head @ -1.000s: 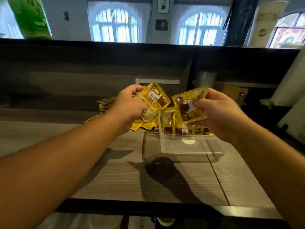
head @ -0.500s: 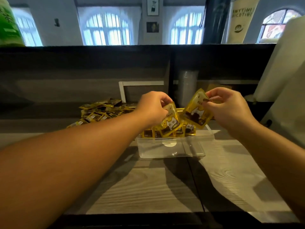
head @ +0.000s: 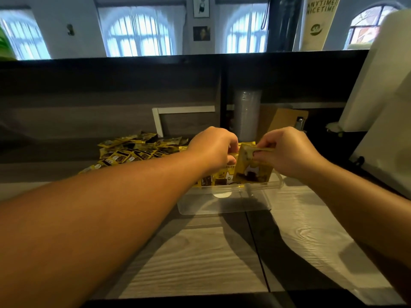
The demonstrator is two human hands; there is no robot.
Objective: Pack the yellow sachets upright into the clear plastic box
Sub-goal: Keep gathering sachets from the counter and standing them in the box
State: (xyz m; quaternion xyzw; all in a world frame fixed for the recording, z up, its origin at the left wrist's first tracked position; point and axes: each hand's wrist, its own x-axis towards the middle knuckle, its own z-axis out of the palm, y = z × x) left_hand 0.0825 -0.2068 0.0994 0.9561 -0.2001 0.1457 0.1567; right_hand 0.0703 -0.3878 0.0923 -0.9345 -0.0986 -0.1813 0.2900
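Observation:
The clear plastic box sits on the wooden counter in front of me. Several yellow sachets stand upright along its far wall. My right hand pinches the top of a yellow sachet with a cat picture, its lower edge down inside the box. My left hand is over the box's far side, fingers closed on the tops of yellow sachets that are mostly hidden behind it. A loose pile of yellow sachets lies on the counter to the left of the box.
A stack of clear cups and a brown clipboard stand just behind the box against the dark back panel. A white frame leans at the back. A white fabric object fills the right side. Wooden counter lies nearer me.
Both hands have come down from mid-air to the box. The sachets they held above it are now lowered into its far side. The camera view has shifted right and down.

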